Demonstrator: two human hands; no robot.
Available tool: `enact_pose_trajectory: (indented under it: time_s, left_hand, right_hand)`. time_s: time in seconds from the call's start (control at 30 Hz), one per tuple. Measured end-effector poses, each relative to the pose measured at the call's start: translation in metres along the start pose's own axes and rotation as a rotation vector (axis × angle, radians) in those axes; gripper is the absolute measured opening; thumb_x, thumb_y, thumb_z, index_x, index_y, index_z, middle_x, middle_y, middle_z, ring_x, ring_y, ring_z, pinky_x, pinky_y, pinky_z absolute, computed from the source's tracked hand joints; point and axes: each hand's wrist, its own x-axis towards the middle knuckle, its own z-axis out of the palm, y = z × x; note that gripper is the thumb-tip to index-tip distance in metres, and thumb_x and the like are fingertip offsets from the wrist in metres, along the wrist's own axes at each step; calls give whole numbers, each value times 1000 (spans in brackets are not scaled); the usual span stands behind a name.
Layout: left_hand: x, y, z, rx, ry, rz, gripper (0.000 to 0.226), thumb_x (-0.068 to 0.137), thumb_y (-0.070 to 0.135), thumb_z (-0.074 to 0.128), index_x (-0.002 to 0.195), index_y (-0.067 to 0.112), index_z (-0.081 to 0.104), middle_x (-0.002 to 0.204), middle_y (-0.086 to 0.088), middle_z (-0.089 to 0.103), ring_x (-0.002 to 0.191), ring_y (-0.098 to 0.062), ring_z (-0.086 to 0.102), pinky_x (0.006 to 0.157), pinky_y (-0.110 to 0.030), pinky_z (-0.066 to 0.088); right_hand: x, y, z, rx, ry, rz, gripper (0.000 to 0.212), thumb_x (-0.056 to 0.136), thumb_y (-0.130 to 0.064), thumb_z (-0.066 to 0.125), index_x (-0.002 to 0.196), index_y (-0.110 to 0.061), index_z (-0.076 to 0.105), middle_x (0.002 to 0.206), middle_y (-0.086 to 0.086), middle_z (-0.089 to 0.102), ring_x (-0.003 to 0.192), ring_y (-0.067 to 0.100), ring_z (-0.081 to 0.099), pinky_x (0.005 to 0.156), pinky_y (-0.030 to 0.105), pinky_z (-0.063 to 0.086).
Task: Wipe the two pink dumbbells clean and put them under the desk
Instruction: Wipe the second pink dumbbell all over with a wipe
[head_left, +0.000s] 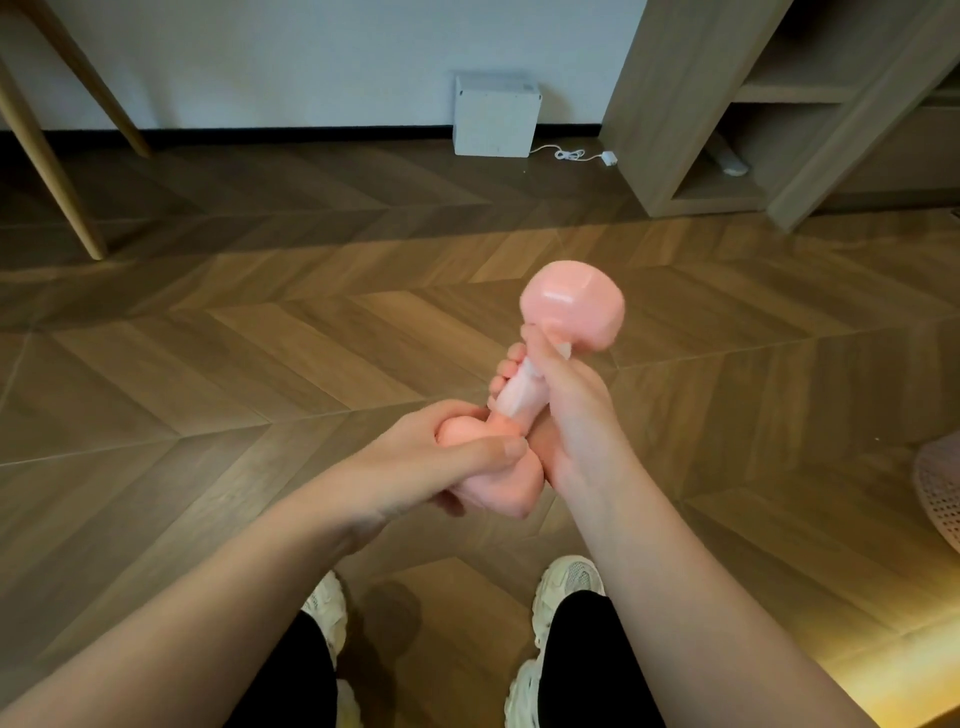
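I hold one pink dumbbell (571, 306) in front of me above the wooden floor, tilted so one head points up and away. My left hand (415, 462) grips the near head from the left, thumb across it. My right hand (566, 410) is wrapped round the handle with a small white wipe (524, 371) pressed against the bar under the fingers. The second dumbbell is out of sight. The wooden legs (57, 171) at the far left look like desk legs.
A white box (496, 117) stands against the back wall with a white cable (576, 155) on the floor beside it. A wooden shelf unit (737, 119) fills the right rear. A pink mesh object (943, 488) pokes in at the right edge. My shoes (558, 587) are below.
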Motion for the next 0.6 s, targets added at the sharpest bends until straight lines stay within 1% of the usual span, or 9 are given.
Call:
enact_pose_trajectory:
  time_s: [0.07,0.1,0.17,0.23,0.3,0.37,0.43,0.5,0.6]
  left_hand:
    - [-1,1,2,-40,5,10,64,48,55,73,103,21,69,92,-4,73,76,-15,68,70,-37,56]
    - [-1,1,3,-52,29,21,62,48,53,72,101,19,69,88,-4,72,73,-16,67,68,-37,55]
    - [-2,1,5,-44,64,48,61,48,51,71,98,18,68,85,-4,70,70,-14,65,65,-36,53]
    - [-3,1,5,-22,73,80,60,47,49,71,98,16,67,86,-5,69,67,-11,62,59,-29,52]
    - [-3,0,5,-26,76,93,60,47,48,71,98,16,67,86,-6,69,66,-10,62,58,-25,51]
    - [-3,-1,5,-24,82,88,61,46,48,72,98,16,67,86,-6,70,67,-11,62,58,-25,51]
    - [-3,-3,5,-16,93,84,64,44,50,71,98,16,67,88,-6,70,67,-10,62,57,-24,50]
    - [-2,-3,6,-10,104,82,66,43,50,71,98,15,67,88,-7,70,65,-9,61,56,-23,49]
    - [2,-4,7,-30,132,69,67,43,50,70,98,13,67,85,-7,69,63,-12,61,55,-29,50]
  right_hand:
    - [-4,-2,1,33,-67,28,12,99,-18,57,101,-6,61,82,4,69,73,15,68,67,30,55]
    - [-6,-5,0,39,-102,45,17,101,-17,53,110,-4,59,91,7,73,82,18,72,71,32,57]
    - [-9,-12,-3,14,-167,77,26,104,-18,47,124,-3,51,106,14,74,97,23,73,79,37,58]
    - [-11,-17,-8,-49,-204,91,32,104,-20,47,129,-2,47,112,18,72,104,27,71,85,40,56]
    - [-11,-21,-13,-149,-211,89,31,103,-25,47,124,-2,50,114,19,71,106,29,70,88,41,56]
    - [-11,-25,-19,-275,-196,82,30,104,-27,45,117,-1,54,116,21,70,106,31,70,87,41,58]
    - [-11,-28,-25,-406,-182,79,37,104,-28,44,117,4,57,114,24,69,102,32,71,83,38,60]
    - [-13,-31,-30,-542,-149,64,42,104,-31,46,115,7,60,105,23,72,89,30,74,75,34,62]
    - [-17,-33,-34,-683,-97,35,39,103,-31,49,108,5,63,85,15,76,73,25,75,64,29,62]
